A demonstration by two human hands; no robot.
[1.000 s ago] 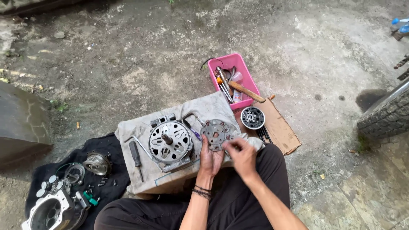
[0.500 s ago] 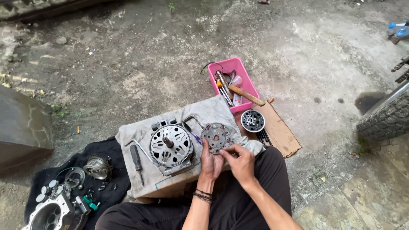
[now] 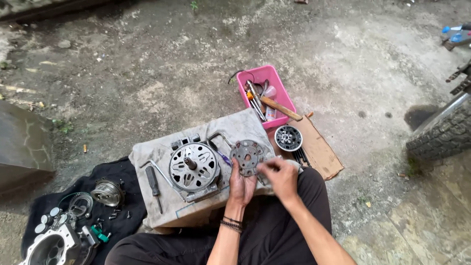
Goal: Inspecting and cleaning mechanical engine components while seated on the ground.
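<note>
A round grey metal plate [image 3: 248, 156] is gripped from below by the left hand [image 3: 241, 185] and pinched at its lower right edge by the right hand [image 3: 280, 177], above a cloth-covered block [image 3: 162, 211]. Just left of it, a round motor housing [image 3: 194, 167] and a screwdriver [image 3: 154, 184] are laid on the cloth. Farther off, a small round part [image 3: 288, 138] on cardboard [image 3: 321, 152] and a pink tool tray [image 3: 280, 83] are set.

Lower edge of the round metal plate [image 3: 248, 156] hidden behind the left hand [image 3: 241, 185] and right hand [image 3: 280, 177], tyre [image 3: 441, 133] cut by the right edge, engine casing [image 3: 51, 248] cut at the bottom, small tools in the pink tray [image 3: 267, 93] too small to tell.
</note>
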